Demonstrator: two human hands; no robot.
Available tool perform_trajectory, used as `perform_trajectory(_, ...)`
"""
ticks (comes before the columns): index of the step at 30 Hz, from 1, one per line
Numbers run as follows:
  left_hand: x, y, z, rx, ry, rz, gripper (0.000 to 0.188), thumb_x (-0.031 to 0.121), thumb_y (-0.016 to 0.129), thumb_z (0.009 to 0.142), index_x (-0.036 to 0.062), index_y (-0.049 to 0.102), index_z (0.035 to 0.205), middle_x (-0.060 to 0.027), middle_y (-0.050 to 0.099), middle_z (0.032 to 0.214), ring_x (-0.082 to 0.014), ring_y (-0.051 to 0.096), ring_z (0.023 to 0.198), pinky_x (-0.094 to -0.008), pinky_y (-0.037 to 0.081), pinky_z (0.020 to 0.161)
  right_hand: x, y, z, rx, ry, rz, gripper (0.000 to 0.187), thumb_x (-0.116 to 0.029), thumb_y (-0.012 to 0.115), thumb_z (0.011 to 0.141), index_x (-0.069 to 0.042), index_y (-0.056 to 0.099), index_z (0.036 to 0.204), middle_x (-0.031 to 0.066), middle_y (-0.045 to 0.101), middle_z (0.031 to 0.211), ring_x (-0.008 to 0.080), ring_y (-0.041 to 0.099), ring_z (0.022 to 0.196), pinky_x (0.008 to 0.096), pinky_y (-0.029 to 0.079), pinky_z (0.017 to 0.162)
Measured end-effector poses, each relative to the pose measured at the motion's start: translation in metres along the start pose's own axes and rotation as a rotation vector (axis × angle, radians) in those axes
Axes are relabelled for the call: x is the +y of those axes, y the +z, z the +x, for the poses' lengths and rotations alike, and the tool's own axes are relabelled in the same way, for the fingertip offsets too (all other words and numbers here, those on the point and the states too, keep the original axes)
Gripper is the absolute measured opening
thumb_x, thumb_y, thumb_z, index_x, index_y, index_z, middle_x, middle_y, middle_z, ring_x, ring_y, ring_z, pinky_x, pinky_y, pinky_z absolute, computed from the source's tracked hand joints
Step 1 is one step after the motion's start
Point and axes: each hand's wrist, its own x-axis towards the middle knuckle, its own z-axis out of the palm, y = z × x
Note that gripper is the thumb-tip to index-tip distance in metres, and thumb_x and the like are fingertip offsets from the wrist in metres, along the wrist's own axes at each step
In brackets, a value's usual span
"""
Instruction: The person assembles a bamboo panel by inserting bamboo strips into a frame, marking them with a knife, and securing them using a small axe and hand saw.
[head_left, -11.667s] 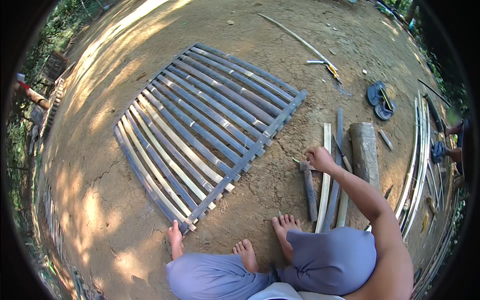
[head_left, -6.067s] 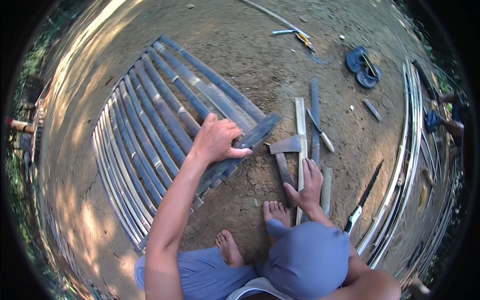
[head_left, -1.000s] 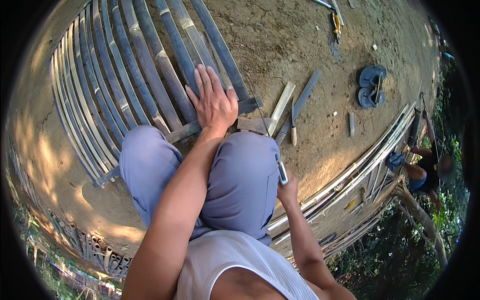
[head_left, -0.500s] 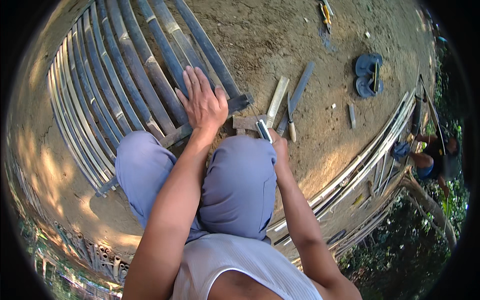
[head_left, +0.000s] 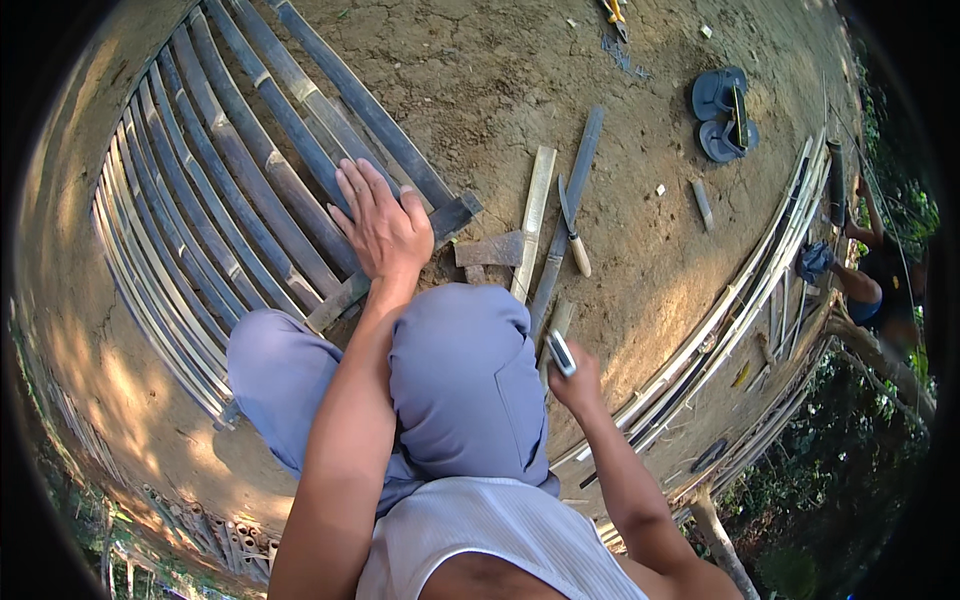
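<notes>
My left hand (head_left: pixel 383 222) lies flat on the dark bamboo slats of a rack (head_left: pixel 268 160), fingers stretched, close to the crosspiece (head_left: pixel 456 212) at its near end. My right hand (head_left: pixel 580 383) is closed around a small white-and-dark tool (head_left: pixel 561 354) beside my right knee; its exact kind does not show. Between the rack and that hand, a rusty axe head (head_left: pixel 490 250) lies on the ground against a pale bamboo strip (head_left: pixel 533 215). A wood-handled knife (head_left: pixel 580 255) rests across a long dark strip (head_left: pixel 572 205).
Yellow-handled pliers (head_left: pixel 617 18) lie at the far edge beside scattered nails (head_left: pixel 622 58). Dark flip-flops (head_left: pixel 720 92) sit at the far right, with a short bamboo piece (head_left: pixel 703 206) nearby. Long bamboo poles (head_left: pixel 745 300) run along the right. Another person (head_left: pixel 880 270) is at the right edge.
My right hand has drawn back toward me and slightly right with the white-and-dark tool, away from the axe head. My left hand remains on the slats; the whole view has shifted a little.
</notes>
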Motion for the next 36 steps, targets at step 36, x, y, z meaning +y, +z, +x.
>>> perform_trajectory(36,0.0,-0.003,0.007,0.043,0.015,0.009,0.073,0.031,0.044,0.1,-0.0107,0.029,0.157,-0.0316,0.024,0.166,-0.0444,0.018,0.157,-0.0647,0.013,0.124,0.004,-0.013,-0.008,-0.023,0.099,0.02,0.015,-0.005,0.069,0.083,-0.005,0.069,0.098,0.0238,0.07,0.084,0.0446,0.071,0.082,0.0454,0.056,0.068)
